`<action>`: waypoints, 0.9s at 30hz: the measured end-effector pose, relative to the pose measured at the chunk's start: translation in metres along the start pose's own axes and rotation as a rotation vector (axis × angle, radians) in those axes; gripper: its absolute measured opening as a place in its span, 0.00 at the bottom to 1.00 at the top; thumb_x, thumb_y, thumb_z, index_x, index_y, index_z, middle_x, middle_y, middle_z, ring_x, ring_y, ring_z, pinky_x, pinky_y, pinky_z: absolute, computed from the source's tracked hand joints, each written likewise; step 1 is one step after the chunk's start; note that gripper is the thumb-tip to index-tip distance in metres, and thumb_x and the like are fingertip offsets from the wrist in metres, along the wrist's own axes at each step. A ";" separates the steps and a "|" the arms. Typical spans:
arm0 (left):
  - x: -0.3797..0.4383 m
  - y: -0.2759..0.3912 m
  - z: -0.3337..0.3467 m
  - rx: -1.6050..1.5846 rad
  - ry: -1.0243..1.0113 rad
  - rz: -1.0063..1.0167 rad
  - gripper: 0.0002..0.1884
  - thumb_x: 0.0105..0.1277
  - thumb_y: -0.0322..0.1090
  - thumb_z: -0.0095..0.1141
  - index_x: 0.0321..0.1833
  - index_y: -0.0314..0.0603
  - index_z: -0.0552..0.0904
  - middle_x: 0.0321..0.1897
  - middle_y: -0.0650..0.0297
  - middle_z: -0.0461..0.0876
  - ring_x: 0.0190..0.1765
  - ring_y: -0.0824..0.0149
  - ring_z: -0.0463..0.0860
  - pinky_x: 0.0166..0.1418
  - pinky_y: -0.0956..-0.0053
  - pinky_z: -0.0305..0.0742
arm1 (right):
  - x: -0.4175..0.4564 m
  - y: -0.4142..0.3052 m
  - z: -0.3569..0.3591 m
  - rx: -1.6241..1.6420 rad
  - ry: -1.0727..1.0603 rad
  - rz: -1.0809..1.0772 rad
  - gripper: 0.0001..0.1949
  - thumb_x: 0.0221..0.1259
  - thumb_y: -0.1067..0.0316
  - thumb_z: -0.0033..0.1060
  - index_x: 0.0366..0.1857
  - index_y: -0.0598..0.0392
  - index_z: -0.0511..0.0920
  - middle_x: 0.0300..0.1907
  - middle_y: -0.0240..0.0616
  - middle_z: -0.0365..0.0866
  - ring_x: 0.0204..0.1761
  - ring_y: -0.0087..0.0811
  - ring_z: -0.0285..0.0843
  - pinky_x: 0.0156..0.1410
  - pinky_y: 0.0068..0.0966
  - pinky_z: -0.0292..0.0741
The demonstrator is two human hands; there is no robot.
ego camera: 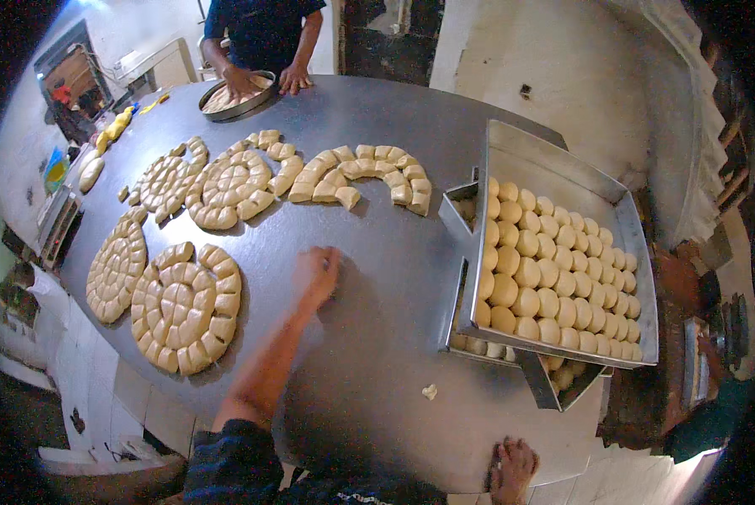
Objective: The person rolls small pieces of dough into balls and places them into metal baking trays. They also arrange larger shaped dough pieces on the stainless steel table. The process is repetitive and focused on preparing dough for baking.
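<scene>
My left hand (pixel 319 271) is curled low over the middle of the grey metal table (pixel 377 297), blurred, and whatever may lie under its palm is hidden. Close to the table's near edge, my right hand (pixel 513 467) has bent fingers; I cannot tell whether it holds anything. A small dough scrap (pixel 429 392) lies on the table between my hands. Left of my left hand sits a round of cut dough pieces (pixel 185 309), beside a second cut round (pixel 117 268). Beyond it, a curved row of dough pieces (pixel 365 165) lies on the metal.
A metal tray (pixel 560 353) filled with rows of dough balls (pixel 548 273) rests on other trays at the right. More cut dough rounds (pixel 231 183) lie farther back. Across the table, a person's hand (pixel 242 85) presses dough in a round pan (pixel 238 112).
</scene>
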State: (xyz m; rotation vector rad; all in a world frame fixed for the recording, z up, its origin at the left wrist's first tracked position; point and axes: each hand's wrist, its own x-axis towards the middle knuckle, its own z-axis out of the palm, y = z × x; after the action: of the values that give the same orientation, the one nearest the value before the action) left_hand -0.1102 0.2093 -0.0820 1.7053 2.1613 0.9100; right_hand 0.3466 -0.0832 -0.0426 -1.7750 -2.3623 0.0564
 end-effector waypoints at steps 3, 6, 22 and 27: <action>0.067 -0.011 0.010 0.246 0.244 -0.006 0.21 0.68 0.48 0.45 0.42 0.38 0.83 0.41 0.47 0.79 0.47 0.48 0.76 0.54 0.55 0.69 | 0.044 0.009 0.016 -0.156 0.173 0.250 0.19 0.59 0.65 0.52 0.52 0.65 0.69 0.57 0.57 0.65 0.60 0.52 0.61 0.65 0.45 0.57; 0.116 -0.010 0.051 0.319 0.388 -0.200 0.20 0.66 0.48 0.47 0.43 0.38 0.82 0.44 0.46 0.77 0.48 0.46 0.75 0.56 0.56 0.69 | 0.061 0.001 0.043 0.116 0.393 0.556 0.19 0.58 0.62 0.55 0.48 0.66 0.70 0.49 0.57 0.66 0.55 0.55 0.61 0.64 0.49 0.55; 0.035 0.062 -0.050 -1.316 -0.097 -0.282 0.21 0.64 0.38 0.57 0.55 0.45 0.63 0.44 0.59 0.75 0.42 0.62 0.79 0.45 0.67 0.74 | 0.021 0.020 0.020 0.269 0.023 0.361 0.19 0.46 0.68 0.62 0.45 0.60 0.73 0.50 0.54 0.71 0.55 0.57 0.65 0.65 0.47 0.58; -0.069 0.076 -0.031 -0.659 -0.372 0.038 0.14 0.68 0.40 0.52 0.50 0.45 0.66 0.39 0.60 0.75 0.41 0.65 0.76 0.39 0.70 0.73 | 0.084 0.074 0.058 0.301 0.579 0.647 0.15 0.50 0.70 0.60 0.43 0.61 0.72 0.49 0.52 0.70 0.52 0.52 0.66 0.62 0.44 0.60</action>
State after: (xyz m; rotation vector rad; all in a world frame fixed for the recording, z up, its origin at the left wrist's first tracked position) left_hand -0.0471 0.1444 -0.0251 1.4327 1.3847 1.0579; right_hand 0.3847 0.0228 -0.0994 -1.9757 -1.2677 -0.0140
